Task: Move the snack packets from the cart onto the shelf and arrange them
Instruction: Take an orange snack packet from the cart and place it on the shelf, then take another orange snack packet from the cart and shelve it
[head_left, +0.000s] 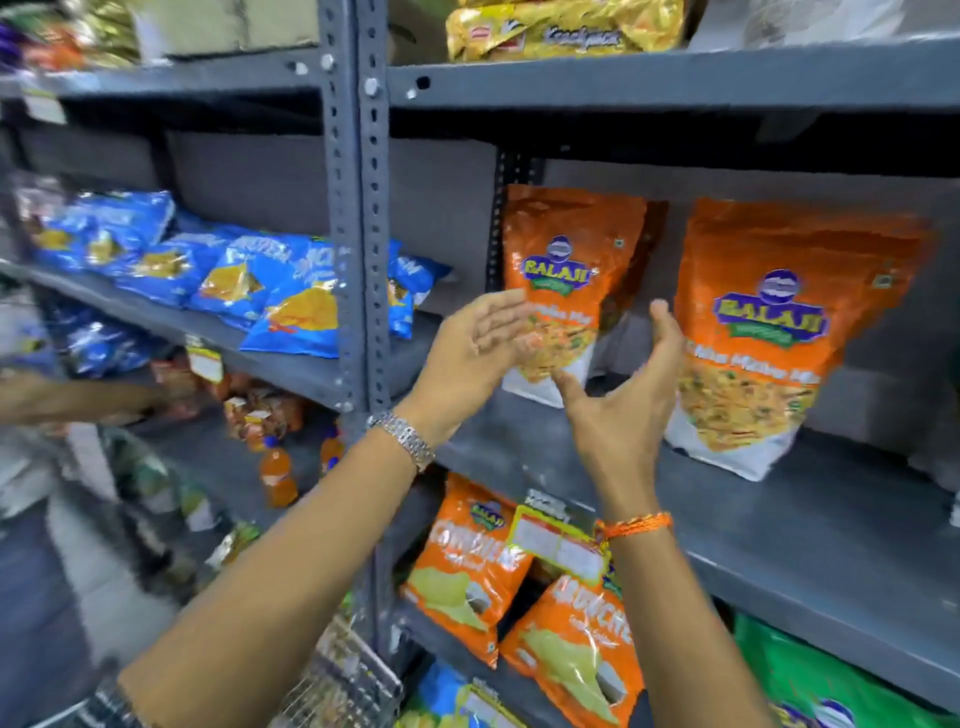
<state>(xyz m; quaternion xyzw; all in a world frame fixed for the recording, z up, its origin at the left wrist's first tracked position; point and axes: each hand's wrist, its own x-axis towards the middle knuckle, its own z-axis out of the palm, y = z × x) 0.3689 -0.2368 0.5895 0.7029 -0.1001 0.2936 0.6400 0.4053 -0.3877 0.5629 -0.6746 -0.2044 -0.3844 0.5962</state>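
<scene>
Both hands open: left hand (475, 358), right hand (631, 395), flanking orange packet (566, 249).

Your left forearm rises from the lower left, bare to the wrist, where a metal watch (401, 439) sits. Your left hand (470, 353) is held open, palm turned inward toward the other hand, fingers (501, 307) extended together and pointing up and to the right. Your right forearm rises from the lower right; an orange thread band (638, 524) circles its wrist. Your right hand (626, 397) is likewise open, palm facing left, thumb spread low, fingertips (661, 310) raised. The two palms face each other, apart; neither appears to grip anything, though motion blur softens the fingertips.
</scene>
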